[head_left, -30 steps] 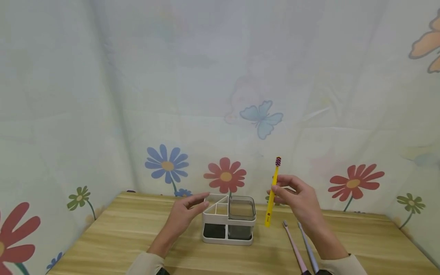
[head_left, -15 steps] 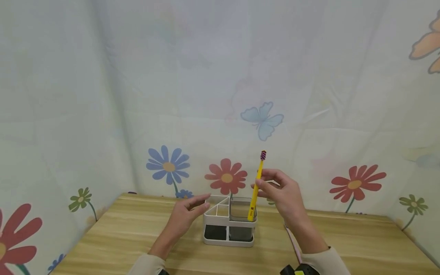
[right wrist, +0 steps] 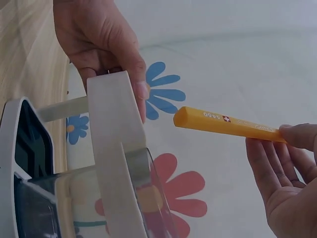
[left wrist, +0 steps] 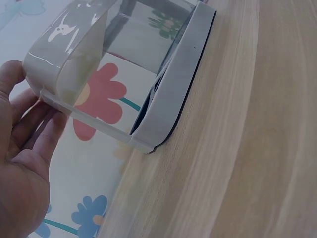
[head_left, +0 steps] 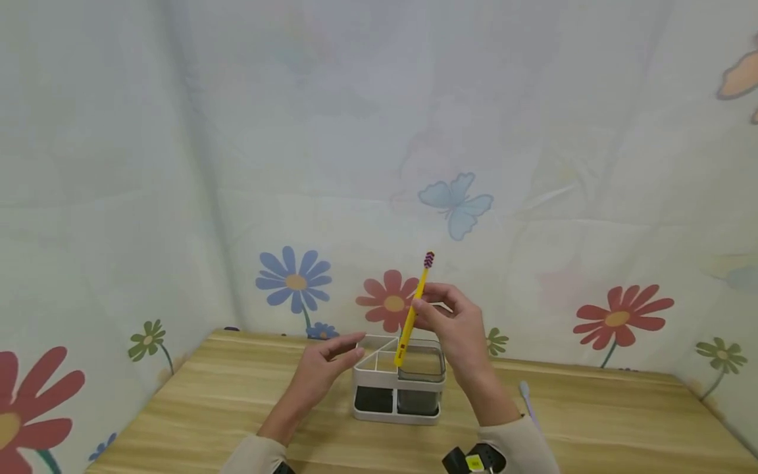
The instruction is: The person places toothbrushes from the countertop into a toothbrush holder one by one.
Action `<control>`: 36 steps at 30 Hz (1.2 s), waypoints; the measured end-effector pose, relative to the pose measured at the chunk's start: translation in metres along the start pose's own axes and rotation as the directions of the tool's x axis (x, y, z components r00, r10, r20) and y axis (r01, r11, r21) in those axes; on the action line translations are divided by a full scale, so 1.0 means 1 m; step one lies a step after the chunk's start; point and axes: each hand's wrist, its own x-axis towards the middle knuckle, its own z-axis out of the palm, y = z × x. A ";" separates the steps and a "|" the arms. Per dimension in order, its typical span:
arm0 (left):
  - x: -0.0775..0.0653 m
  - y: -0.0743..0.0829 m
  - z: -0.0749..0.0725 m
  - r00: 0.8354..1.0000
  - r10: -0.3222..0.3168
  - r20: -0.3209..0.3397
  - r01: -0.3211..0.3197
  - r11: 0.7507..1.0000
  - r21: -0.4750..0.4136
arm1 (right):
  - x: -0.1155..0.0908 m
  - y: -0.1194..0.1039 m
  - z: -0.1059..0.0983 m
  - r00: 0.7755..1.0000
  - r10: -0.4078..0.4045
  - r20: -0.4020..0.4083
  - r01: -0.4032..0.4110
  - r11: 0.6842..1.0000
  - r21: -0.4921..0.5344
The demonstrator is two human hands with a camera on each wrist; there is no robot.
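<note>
My right hand (head_left: 458, 326) pinches a yellow toothbrush (head_left: 412, 313) between thumb and fingers. The brush leans slightly, its purple-and-red bristles up, its handle's bottom end above the toothbrush holder (head_left: 398, 380). In the right wrist view, the handle end (right wrist: 213, 122) is apart from the upper tier. This white, two-tier holder has divided sections at left and a clear grey cup (head_left: 422, 362) at right. My left hand (head_left: 322, 368) holds the upper tier's left side, thumb and fingers at its rim; the left wrist view shows fingertips (left wrist: 52, 131) against the wall.
A pale purple toothbrush (head_left: 527, 398) lies on the wooden table (head_left: 195, 408) to the right, partly hidden by my right sleeve. A flower-printed curtain (head_left: 331, 145) stands behind the table.
My right hand has carried the yellow toothbrush left, from beside the holder to over its middle. The pink toothbrush on the table is now hidden behind the right arm. The left hand stays at the holder.
</note>
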 end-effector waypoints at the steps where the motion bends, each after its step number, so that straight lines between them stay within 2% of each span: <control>1: 0.000 0.000 0.001 1.000 0.002 0.006 -0.002 1.000 0.001 | 0.000 0.001 0.001 1.000 -0.005 -0.002 0.005 1.000 0.002; 5: 0.002 0.001 0.004 1.000 0.003 0.021 -0.003 1.000 0.004 | 0.000 0.004 0.005 0.999 -0.039 -0.005 0.039 0.999 0.008; 10: 0.001 0.003 0.005 1.000 -0.007 0.006 0.007 1.000 0.009 | 0.000 0.010 0.008 0.998 -0.062 0.002 0.062 0.998 0.008; 18: 0.000 0.005 0.003 1.000 -0.004 -0.011 0.004 1.000 0.021 | 0.000 0.028 0.014 0.996 -0.085 0.017 0.086 0.994 -0.074; 21: 0.000 0.004 0.002 1.000 -0.008 -0.014 0.009 1.000 0.025 | -0.002 0.035 0.016 0.997 -0.075 0.026 0.077 0.990 -0.114; 29: -0.001 0.002 0.001 0.999 -0.022 -0.032 0.023 0.999 0.031 | -0.004 0.046 0.014 0.992 -0.022 0.126 0.044 0.982 -0.182; 36: 0.000 0.001 0.002 0.999 -0.020 -0.027 0.021 1.000 0.017 | -0.004 0.051 0.013 0.988 0.034 0.148 0.000 0.975 -0.221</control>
